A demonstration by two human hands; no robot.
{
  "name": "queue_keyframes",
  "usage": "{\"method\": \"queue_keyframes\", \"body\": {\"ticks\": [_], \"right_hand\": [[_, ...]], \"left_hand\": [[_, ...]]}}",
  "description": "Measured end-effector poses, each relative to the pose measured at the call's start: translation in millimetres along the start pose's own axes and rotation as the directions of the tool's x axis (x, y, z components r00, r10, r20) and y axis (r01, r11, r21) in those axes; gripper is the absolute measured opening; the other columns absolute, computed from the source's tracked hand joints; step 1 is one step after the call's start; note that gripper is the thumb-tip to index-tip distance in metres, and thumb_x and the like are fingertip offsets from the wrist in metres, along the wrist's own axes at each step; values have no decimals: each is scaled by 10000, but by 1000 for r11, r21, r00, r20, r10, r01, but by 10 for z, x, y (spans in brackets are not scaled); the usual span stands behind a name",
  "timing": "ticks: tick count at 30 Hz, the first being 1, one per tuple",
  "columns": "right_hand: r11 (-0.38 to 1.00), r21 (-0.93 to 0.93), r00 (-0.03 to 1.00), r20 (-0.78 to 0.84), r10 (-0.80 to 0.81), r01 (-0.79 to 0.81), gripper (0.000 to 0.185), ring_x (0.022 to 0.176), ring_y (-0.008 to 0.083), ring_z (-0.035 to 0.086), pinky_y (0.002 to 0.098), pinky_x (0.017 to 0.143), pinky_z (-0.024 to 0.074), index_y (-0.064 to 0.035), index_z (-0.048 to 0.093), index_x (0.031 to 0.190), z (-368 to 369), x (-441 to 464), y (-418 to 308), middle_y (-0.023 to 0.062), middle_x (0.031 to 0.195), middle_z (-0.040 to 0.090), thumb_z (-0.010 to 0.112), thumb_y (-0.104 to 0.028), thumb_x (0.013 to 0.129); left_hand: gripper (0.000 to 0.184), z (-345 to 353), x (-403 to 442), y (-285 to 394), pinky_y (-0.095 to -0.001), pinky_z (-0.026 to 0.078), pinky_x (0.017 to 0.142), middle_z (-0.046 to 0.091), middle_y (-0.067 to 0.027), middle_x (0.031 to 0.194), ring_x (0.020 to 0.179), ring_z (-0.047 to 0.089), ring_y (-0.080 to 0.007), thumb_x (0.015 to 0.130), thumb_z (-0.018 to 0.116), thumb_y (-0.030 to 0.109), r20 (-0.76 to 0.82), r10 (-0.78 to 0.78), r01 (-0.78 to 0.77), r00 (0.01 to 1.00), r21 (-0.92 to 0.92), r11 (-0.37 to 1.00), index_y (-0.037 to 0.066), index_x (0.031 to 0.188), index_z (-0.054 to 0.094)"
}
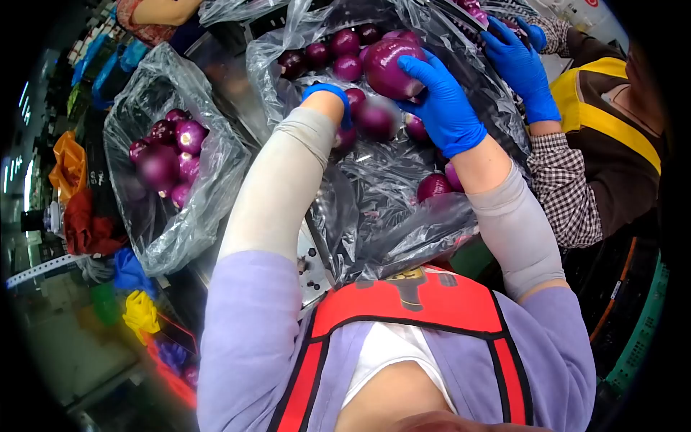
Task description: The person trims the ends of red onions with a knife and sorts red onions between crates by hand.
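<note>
My right hand (446,108), in a blue glove, grips a large peeled red onion (392,68) with the thumb and fingers around its right side. Below and around it, smaller red onions (345,43) lie in a crate lined with clear plastic (381,187). My left hand (331,95), also gloved in blue, reaches into the same crate; only the glove's cuff and edge show, and its fingers are hidden behind the wrist and among the onions. Two more onions (434,188) rest in the liner near my right forearm.
Left of my arm stands another plastic-lined crate (147,234) with several red onions (191,137). A co-worker's gloved hands (518,68) are at the upper right, close to my right hand. Orange, yellow and blue gloves (140,315) hang at the far left.
</note>
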State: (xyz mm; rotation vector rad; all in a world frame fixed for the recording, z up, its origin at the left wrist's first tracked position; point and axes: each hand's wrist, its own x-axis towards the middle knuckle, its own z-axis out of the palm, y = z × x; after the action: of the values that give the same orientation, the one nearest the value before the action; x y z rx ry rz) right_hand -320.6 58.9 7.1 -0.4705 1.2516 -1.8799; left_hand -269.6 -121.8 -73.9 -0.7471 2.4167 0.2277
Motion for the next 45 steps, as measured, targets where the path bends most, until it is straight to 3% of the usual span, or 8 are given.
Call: {"method": "queue_keyframes", "body": {"ticks": [19,22,25,29,32,35,37,45], "right_hand": [[998,58,996,-87,-32,37,544,1036,192,549,353,831,487,-139,490,1217,1,-30,-78,40,1136,551,729,-273,746],[988,154,997,-74,-11,22,532,1073,188,541,383,838,494,-143,486,1236,-5,-17,-83,50,1153,557,709,-268,770],[953,297,999,33,44,-51,558,1083,199,543,380,823,501,-137,468,1262,-3,-10,-74,54,1171,559,704,-275,775],[853,465,969,177,173,-237,567,1102,302,538,414,816,510,-101,460,1280,92,-73,-110,124,1238,516,672,-308,797],[771,510,913,341,226,-381,592,1109,401,529,428,807,525,-80,423,1318,97,-75,-36,173,1301,468,608,-345,822],[639,549,820,515,249,-539,645,1164,444,492,451,791,540,-90,371,1370,94,-51,34,201,1355,425,550,-399,833],[630,512,766,603,221,-584,672,1189,456,473,477,802,541,-92,351,1389,129,-43,57,206,1368,415,544,-411,830],[682,473,802,519,296,-558,784,1166,475,473,435,695,559,-197,338,1405,125,33,208,168,1388,407,562,-616,780]], "left_hand": [[425,144,550,56,-352,515,796,678,-146,905,871,658,-260,696,726,344,456,98,-148,884,74,986,47,991,652],[486,-267,-2,-77,-327,516,800,671,-140,920,885,654,-228,675,758,334,59,312,-298,948,-179,938,47,1044,626],[676,-684,-865,-419,-301,507,838,639,-131,1040,983,624,-202,640,824,274,-492,398,-574,774,-282,768,56,1213,537],[810,-668,-1225,-1326,-363,489,890,602,-169,1159,1030,614,-264,626,831,389,-829,78,-665,554,-385,640,34,1273,496],[870,-188,-1061,-2543,-376,458,939,566,-189,1212,1090,578,-284,613,838,396,-846,-216,-374,487,-426,824,27,1306,462],[910,248,-1177,-3204,-421,429,973,527,-214,1264,1135,547,-344,621,807,448,-738,-560,66,376,-582,811,31,1337,430],[943,385,-1409,-3234,-456,431,962,519,-217,1273,1137,536,-382,616,783,481,-712,-549,433,437,-369,823,57,1365,399],[997,636,-1447,-3225,-457,477,909,505,-180,1298,1092,567,-373,574,808,468,-461,-719,647,520,-337,684,198,1411,339]]}}
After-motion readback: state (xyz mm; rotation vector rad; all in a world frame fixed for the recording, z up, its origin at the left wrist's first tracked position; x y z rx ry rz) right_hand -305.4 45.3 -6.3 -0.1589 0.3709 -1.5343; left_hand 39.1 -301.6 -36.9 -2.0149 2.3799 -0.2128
